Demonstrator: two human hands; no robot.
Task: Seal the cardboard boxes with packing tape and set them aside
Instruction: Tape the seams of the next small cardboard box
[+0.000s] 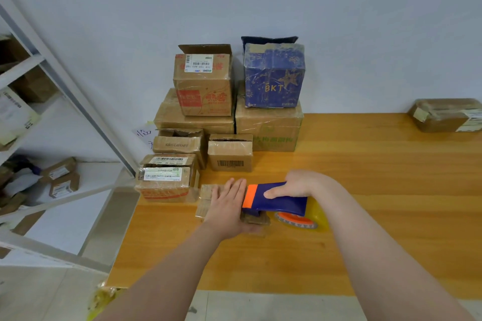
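Brown cardboard under the left hand (pixel 225 203): fingers (pixel 236 187) straight, together, palm down, flat on top of the small cardboard box (pixel 206 194). Fingertips point away, toward the stack at the wall. Only the box's left edge and near right corner show. The hand and dispenser cover the rest.

Right hand (pixel 297 185) is wrapped round the blue body of the tape dispenser (pixel 276 203). Thumb (pixel 272 194) lies across the near face. The other fingers curl over the far side, tips hidden. The dispenser's orange front end sits against the side of the left fingers, over the right part of the box. Can't tell whether the blade touches the cardboard. Tape roll (pixel 297 220), with orange core and yellowish clear tape, is at the dispenser's rear, just right of the box and low to the table.

The box lies on the orange-brown wooden table (pixel 378 190), toward its left end.

- Just beside it, back-left: labelled taped cartons (pixel 167 182), stacked.
- Behind those: KSHS LIBRARY box (pixel 180 144) and barcode box (pixel 230 155), side by side.
- Against the wall: two large cartons (pixel 270 130).
- On top of those: a red-printed carton (pixel 206 83) with one flap up, and a blue BKT box (pixel 273 78).
- Far right, well apart: flat taped parcel (pixel 446 114).
- Left of the table: white metal shelving (pixel 78 101) holding more parcels.
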